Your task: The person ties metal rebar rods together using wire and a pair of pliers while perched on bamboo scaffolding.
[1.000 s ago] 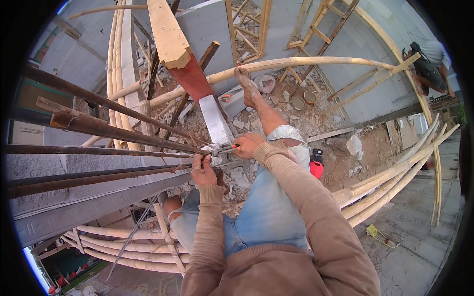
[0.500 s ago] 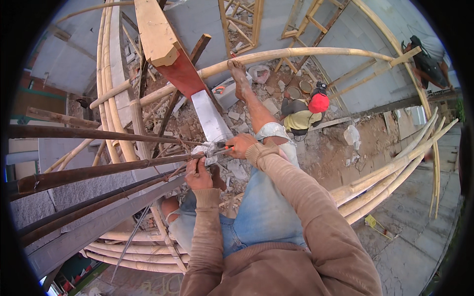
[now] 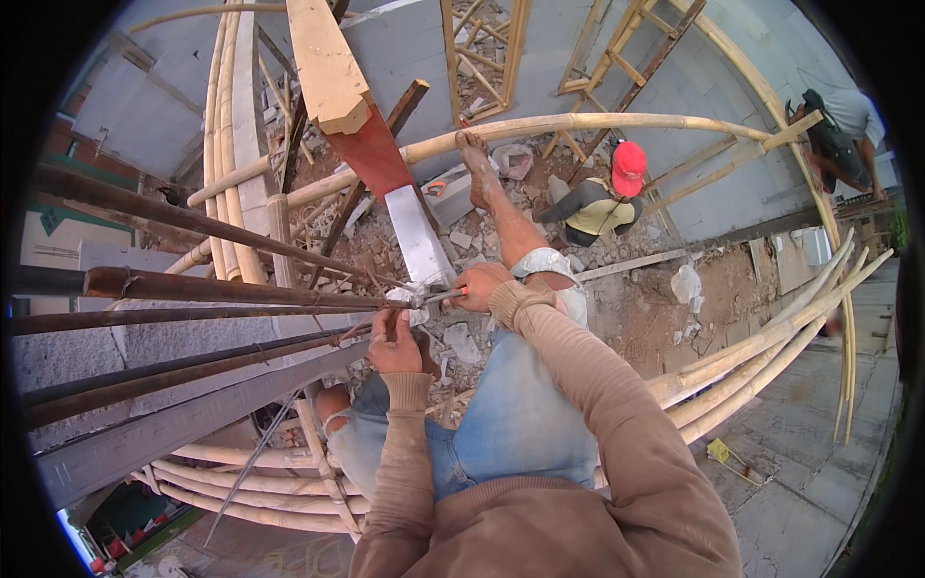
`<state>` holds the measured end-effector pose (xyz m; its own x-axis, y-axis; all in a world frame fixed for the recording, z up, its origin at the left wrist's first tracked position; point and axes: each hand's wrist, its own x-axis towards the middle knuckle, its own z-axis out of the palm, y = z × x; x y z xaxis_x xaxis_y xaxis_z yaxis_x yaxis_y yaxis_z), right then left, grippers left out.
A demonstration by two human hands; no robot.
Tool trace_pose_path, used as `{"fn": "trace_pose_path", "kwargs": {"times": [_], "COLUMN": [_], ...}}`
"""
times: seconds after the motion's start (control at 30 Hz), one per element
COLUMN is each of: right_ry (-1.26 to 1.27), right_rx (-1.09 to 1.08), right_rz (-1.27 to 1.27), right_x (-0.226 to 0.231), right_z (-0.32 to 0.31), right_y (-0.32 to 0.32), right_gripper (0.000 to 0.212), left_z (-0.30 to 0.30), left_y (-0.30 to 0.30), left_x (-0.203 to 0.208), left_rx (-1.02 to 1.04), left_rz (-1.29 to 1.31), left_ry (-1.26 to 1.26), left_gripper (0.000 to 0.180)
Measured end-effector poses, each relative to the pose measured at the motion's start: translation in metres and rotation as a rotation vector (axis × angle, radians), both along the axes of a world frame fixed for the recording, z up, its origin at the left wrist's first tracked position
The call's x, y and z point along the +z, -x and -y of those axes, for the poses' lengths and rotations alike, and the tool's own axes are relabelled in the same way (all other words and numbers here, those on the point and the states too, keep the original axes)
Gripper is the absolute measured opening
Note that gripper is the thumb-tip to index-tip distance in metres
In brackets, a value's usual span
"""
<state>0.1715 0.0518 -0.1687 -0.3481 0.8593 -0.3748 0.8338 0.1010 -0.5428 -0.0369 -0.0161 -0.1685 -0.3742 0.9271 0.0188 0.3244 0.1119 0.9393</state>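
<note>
Several rusty steel bars run in from the left and meet at a pale, crumbly lump in front of me. My right hand is closed round a metal hand tool with a bit of orange at its grip; its tip reaches the lump, and its exact kind is hard to make out. Beside the bar ends, the fingers of my left hand are pinched together just below the lump. What they hold, if anything, is too small to name.
I straddle high up, one bare foot against a curved bamboo pole. Below, a person in a red cap works among rubble. Another person is at far right. Bamboo bundles, a red-sided wooden beam and grey block walls surround me.
The view has shifted slightly, so the bars and beam appear farther right and lower. My right hand has turned a little with the tool. The red-capped person below has straightened somewhat.
</note>
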Motion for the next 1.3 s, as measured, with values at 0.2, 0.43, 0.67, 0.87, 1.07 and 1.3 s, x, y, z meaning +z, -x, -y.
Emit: {"fn": "trace_pose_path", "kwargs": {"times": [0.2, 0.43, 0.67, 0.87, 1.07, 1.3], "right_ry": [-0.026, 0.327, -0.802, -1.053, -0.646, -0.07], "right_rx": [0.275, 0.429, 0.435, 0.366, 0.299, 0.154], "right_rz": [0.066, 0.05, 0.407, 0.564, 0.517, 0.29], "right_x": [0.07, 0.055, 0.094, 0.078, 0.075, 0.082], "right_z": [-0.022, -0.038, 0.021, 0.029, 0.022, 0.01], "right_y": [-0.027, -0.046, -0.043, -0.036, -0.038, -0.055], "right_gripper": [0.041, 0.04, 0.044, 0.031, 0.022, 0.028], "left_z": [0.032, 0.029, 0.004, -0.009, -0.003, 0.0], "left_y": [-0.028, -0.061, -0.073, -0.081, -0.091, -0.089], "left_x": [-0.005, -0.012, -0.023, -0.054, -0.05, -0.027], "left_rx": [-0.022, -0.088, -0.167, -0.208, -0.09, -0.118], "left_rz": [0.423, 0.903, 1.28, 1.361, 1.22, 1.071], "left_ry": [0.204, 0.272, -0.004, 0.068, 0.154, 0.289], "left_gripper": [0.034, 0.058, 0.066, 0.029, 0.022, 0.022]}}
